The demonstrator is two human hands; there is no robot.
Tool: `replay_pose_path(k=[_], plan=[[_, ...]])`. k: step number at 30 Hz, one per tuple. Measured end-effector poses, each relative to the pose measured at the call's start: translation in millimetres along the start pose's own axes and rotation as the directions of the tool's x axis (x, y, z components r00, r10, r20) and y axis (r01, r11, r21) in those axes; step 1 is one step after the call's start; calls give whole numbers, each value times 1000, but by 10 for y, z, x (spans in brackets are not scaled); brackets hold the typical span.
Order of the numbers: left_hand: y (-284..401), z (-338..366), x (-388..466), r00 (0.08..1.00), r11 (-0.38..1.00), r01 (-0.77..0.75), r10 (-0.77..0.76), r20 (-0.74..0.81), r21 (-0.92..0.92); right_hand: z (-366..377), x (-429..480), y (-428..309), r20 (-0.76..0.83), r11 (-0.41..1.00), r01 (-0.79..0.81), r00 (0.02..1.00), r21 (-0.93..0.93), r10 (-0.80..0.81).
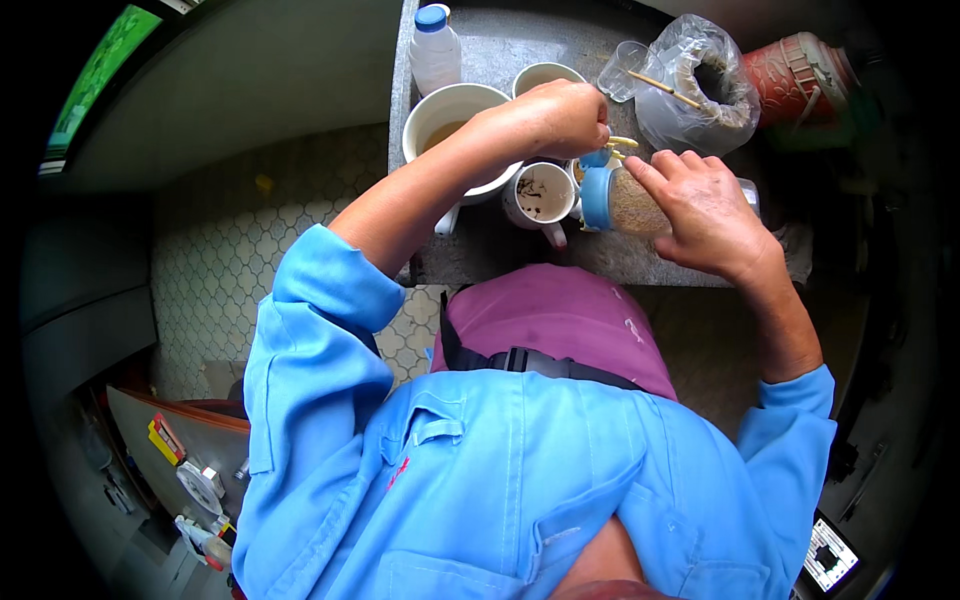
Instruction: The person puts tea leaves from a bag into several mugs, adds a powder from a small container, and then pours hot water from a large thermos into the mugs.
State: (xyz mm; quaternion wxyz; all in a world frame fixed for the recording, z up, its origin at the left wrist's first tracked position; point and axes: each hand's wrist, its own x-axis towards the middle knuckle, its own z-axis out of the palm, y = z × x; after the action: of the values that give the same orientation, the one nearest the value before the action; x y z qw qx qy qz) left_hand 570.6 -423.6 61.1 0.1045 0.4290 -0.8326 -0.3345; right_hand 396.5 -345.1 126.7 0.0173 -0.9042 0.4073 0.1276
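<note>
My right hand (701, 202) lies over a clear jar (636, 201) with a blue collar, tipped on its side and full of brown granules. Its fingers wrap the jar's body. The curled fingers of my left hand (562, 120) meet a small blue piece (596, 157) just above the jar's mouth; my thumb and part of the grip are hidden. Pale yellow strips (622, 142) stick out beside this blue piece. Below my left wrist stands a white mug (540, 196) with dark bits inside. A larger white mug (420, 120) holding brownish liquid is partly covered by my forearm.
Behind my left hand is another white cup (544, 73). A blue-capped plastic bottle (436, 56) stands at the grey table's (502, 30) left edge. A clear cup (626, 71), a wooden stick (664, 88), a bag-lined container (679, 124) and a red flask (787, 79) occupy the far right.
</note>
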Motion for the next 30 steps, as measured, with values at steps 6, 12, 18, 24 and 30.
replay_pose_path(k=[6,12,18,24,30], plan=[[-168,34,-81,995,995,79,-75,68,-60,-74,231,-213,133,973,6,991,-230,26],[-269,50,-97,999,995,10,-7,35,-100,-80,272,-280,139,965,-8,989,-261,46],[-238,-8,-103,996,987,66,-55,76,-149,-117,324,-343,225,954,-60,966,-294,130],[-192,26,-70,998,996,-54,54,12,-68,-47,175,-254,115,989,-96,987,-114,109],[33,82,30,994,995,-101,101,33,-3,333,-190,-136,-56,960,-176,980,219,192]])
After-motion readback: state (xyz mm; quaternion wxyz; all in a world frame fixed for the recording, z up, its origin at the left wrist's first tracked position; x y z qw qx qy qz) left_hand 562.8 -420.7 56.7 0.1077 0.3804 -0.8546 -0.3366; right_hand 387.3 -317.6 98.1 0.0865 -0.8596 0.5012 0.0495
